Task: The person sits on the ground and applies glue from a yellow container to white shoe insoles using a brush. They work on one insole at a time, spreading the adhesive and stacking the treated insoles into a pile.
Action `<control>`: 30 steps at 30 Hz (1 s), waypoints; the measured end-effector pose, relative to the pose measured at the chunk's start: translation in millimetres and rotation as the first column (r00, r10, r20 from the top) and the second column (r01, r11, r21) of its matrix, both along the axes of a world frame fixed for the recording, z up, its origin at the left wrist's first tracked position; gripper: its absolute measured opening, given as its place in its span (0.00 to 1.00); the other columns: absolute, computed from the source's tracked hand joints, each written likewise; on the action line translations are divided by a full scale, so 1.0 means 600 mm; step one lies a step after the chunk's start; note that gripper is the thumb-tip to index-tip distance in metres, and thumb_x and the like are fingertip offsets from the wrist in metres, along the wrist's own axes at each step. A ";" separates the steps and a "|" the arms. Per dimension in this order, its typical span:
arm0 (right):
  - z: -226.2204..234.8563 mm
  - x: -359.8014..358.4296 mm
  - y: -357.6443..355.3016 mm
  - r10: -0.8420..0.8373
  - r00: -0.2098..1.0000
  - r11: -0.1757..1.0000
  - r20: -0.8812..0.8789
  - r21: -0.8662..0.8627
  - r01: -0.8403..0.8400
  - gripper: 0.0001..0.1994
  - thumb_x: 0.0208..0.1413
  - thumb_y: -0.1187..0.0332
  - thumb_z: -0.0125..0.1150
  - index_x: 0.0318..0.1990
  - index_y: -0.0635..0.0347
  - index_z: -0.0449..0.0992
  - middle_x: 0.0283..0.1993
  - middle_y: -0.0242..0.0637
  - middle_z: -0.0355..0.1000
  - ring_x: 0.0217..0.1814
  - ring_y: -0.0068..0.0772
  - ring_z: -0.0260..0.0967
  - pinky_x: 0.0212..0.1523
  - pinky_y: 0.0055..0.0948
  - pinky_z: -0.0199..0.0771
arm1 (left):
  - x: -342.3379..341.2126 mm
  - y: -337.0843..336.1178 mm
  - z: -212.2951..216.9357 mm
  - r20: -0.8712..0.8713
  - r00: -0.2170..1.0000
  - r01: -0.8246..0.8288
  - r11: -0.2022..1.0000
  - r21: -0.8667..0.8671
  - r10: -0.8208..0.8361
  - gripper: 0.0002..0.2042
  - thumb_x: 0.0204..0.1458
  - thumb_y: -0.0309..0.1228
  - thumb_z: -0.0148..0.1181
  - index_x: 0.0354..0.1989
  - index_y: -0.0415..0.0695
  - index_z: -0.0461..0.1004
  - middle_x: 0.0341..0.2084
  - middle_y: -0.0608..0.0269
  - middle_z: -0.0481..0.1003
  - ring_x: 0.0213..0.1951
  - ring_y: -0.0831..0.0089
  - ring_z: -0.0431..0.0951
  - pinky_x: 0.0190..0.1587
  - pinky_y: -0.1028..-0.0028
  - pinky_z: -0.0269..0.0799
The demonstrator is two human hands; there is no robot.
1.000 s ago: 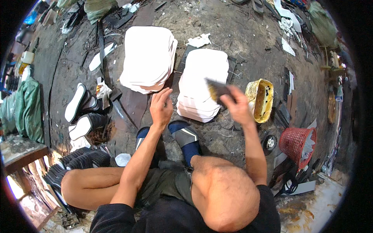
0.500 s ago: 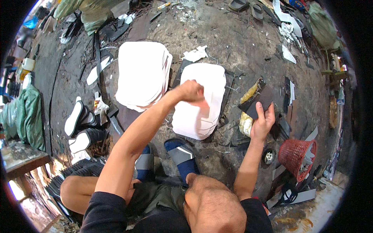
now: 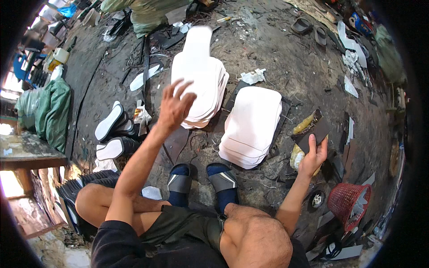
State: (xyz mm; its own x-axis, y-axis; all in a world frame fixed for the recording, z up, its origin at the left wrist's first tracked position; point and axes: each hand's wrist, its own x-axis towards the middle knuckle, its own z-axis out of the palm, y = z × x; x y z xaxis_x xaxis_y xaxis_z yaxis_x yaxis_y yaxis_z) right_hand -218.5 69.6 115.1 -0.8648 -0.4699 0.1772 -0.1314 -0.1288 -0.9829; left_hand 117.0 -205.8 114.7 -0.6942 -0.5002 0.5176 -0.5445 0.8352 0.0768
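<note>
My left hand (image 3: 175,106) is open, fingers apart, by the near left side of the left stack of white sheets (image 3: 196,96). A white rounded strip (image 3: 199,40) juts past that stack's far edge; I cannot tell whether it rests there or is in the air. To the right lies a second stack of white rounded sheets (image 3: 252,120), its near edges fanned out. My right hand (image 3: 314,160) grips a dark flat piece (image 3: 311,133) with the thumb on top. Yellowish, glue-like material (image 3: 307,124) runs along its far edge, with more beneath the hand.
Shoe soles (image 3: 111,123) lie at the left, with a stack of dark soles (image 3: 85,190) by my knee. A red basket (image 3: 346,203) stands at the right near a small round dish (image 3: 316,199). Scraps and sandals (image 3: 301,26) lie farther off.
My left hand has moved from above the right stack to the left stack and opened. The white strip now shows beyond the left stack. My right hand keeps the dark piece. The view has shifted.
</note>
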 end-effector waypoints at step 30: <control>-0.139 0.045 -0.276 0.661 0.628 0.462 -0.411 0.882 0.091 0.17 0.58 0.63 0.59 0.55 0.49 0.74 0.36 0.50 0.79 0.38 0.56 0.78 0.39 0.53 0.75 | -0.111 0.310 -0.252 0.123 0.870 0.409 0.839 0.360 -0.477 0.23 0.54 0.31 0.51 0.59 0.36 0.71 0.62 0.54 0.70 0.65 0.63 0.68 0.72 0.60 0.55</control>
